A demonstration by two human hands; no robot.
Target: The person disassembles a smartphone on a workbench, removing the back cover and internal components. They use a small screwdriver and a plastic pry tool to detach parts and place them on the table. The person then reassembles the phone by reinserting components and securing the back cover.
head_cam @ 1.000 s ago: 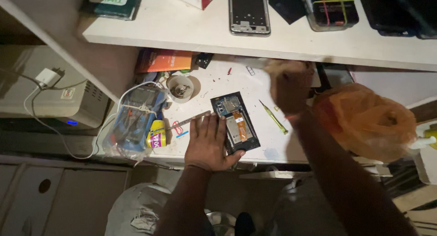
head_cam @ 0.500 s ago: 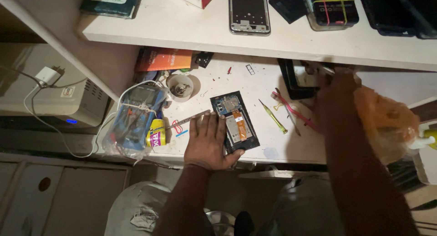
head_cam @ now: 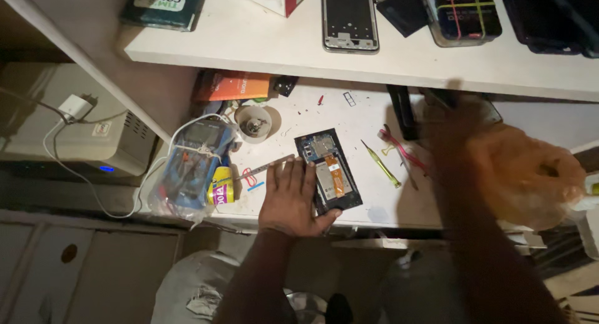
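An opened black phone point(head_cam: 329, 171) lies back-up on the white worktable point(head_cam: 368, 208), its circuit board and an orange flex strip showing. My left hand point(head_cam: 290, 199) lies flat beside the phone's left edge, with the thumb hooked against its lower corner. My right hand point(head_cam: 452, 133) is blurred at the back right of the table, under the shelf edge near a black flat object point(head_cam: 402, 112); I cannot make out its fingers. A green screwdriver point(head_cam: 382, 164) and a red-handled tool point(head_cam: 402, 150) lie between the phone and that hand.
An orange plastic bag point(head_cam: 527, 174) bulges at the right. A multimeter in a clear bag point(head_cam: 190, 168), a yellow bottle point(head_cam: 220, 185) and a round cup point(head_cam: 253, 123) sit to the left. The shelf point(head_cam: 262, 43) above carries a phone frame point(head_cam: 349, 18) and cases.
My right hand has swept from above the phone to the right, uncovering the screwdriver and the red tool. My left hand and the phone have stayed put.
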